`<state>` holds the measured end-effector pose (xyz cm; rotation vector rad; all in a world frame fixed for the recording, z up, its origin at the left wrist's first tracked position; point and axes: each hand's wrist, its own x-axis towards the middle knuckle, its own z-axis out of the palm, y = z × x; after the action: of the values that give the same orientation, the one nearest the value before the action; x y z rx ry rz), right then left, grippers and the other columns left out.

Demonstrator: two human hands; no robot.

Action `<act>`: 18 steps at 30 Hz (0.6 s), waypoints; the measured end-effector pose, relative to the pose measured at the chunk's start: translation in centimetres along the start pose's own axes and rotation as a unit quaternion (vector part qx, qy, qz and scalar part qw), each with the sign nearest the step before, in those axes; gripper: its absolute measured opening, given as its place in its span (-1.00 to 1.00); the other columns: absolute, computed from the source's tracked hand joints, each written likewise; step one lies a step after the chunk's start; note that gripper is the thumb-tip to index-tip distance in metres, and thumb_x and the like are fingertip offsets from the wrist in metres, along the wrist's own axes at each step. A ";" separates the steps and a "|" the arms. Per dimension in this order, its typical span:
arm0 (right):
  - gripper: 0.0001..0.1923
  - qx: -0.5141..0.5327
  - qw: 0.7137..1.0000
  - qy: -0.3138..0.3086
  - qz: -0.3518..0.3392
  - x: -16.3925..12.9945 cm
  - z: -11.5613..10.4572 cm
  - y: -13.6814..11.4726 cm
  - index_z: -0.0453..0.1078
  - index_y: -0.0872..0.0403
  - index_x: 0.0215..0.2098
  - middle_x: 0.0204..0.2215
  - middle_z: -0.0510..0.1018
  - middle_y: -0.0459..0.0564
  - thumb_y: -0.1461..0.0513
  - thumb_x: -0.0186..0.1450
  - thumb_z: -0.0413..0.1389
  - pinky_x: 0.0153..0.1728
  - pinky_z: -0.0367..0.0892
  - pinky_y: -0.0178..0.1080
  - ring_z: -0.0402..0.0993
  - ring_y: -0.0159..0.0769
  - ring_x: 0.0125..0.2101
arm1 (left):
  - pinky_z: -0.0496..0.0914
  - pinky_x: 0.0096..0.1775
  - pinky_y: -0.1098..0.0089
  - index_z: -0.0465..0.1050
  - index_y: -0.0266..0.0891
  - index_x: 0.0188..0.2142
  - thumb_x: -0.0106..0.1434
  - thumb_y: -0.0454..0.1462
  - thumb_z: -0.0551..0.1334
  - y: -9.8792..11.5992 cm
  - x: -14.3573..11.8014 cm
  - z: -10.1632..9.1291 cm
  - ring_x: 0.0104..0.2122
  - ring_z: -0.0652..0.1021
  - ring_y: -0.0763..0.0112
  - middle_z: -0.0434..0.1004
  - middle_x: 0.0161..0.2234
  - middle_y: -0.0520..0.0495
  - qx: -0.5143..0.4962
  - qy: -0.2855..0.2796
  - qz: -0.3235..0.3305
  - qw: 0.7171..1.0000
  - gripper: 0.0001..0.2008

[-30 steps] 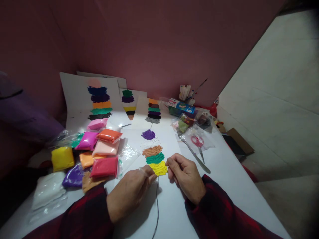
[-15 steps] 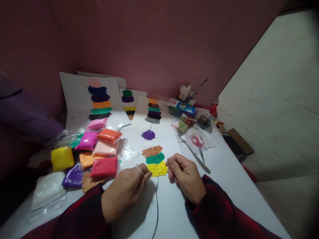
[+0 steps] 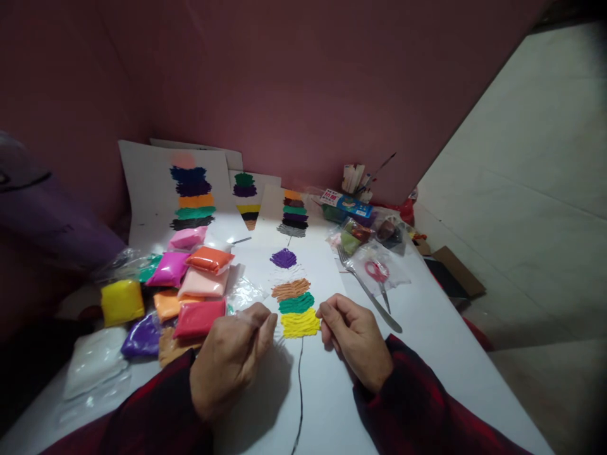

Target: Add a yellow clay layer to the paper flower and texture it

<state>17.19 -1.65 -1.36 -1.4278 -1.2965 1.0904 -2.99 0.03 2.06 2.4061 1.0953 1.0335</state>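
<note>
My left hand (image 3: 232,357) is closed in a pinch, a short way left of the yellow clay band (image 3: 300,323). A pale, blurred bit shows along its fingers; I cannot make out what it is. My right hand (image 3: 355,341) is pinched too, its fingertips at the right edge of the yellow band, and anything between them is hidden. Above the yellow lie ridged bands of green clay (image 3: 296,303) and brown clay (image 3: 290,289), then white strands and a purple clay piece (image 3: 283,258). All sit on a white sheet (image 3: 327,272); a black line (image 3: 300,392) runs down below.
Several clay packets (image 3: 202,318) are heaped at the left. Striped pictures (image 3: 137,183) lean on the wall. At the right lie a fork (image 3: 367,291), red-handled scissors (image 3: 377,272), bagged clay (image 3: 353,235) and a blue-labelled package (image 3: 346,203). The table edge drops off beyond them.
My left hand has drawn back left from the yellow band's edge. The pale bit at its fingers is now blurred. My right hand stays at the band's right edge.
</note>
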 end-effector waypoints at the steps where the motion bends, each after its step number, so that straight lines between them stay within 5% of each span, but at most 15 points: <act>1: -0.64 -0.001 1.000 0.000 0.000 0.0 0.0 0.0 0.31 0.08 -0.44 -0.73 0.37 -0.18 0.00 0.36 0.03 -0.77 -0.04 -0.44 0.06 -0.55 -0.77 | 0.22 -0.52 0.45 0.35 -0.26 -0.41 0.41 -0.35 -0.02 -0.1 0.0 0.1 -0.63 0.38 0.51 0.34 -0.59 0.08 0.011 0.001 -0.008 1.000 -0.71; 10: -0.62 -0.010 1.000 0.001 -0.006 0.1 -0.1 -0.2 0.30 0.08 -0.45 -0.72 0.38 -0.14 -0.03 0.35 0.02 -0.76 0.00 -0.43 0.11 -0.51 -0.74 | 0.32 -0.49 0.46 0.36 -0.25 -0.39 0.42 -0.28 -0.03 -0.9 -0.2 0.7 -0.55 0.48 0.46 0.42 -0.52 0.03 -0.035 -0.052 -0.085 0.994 -0.71; 18: -0.64 -0.006 1.000 0.001 -0.005 0.0 -0.1 0.0 0.30 0.07 -0.44 -0.73 0.38 -0.16 -0.01 0.36 0.03 -0.76 0.00 -0.43 0.09 -0.52 -0.76 | 0.32 -0.49 0.45 0.35 -0.24 -0.40 0.42 -0.27 -0.05 -1.2 -0.2 1.0 -0.54 0.47 0.46 0.42 -0.51 0.02 -0.049 -0.072 -0.084 0.993 -0.70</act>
<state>17.28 -1.62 -1.37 -1.4301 -1.3096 1.0765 -2.99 0.73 0.61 2.2292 1.1464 0.8244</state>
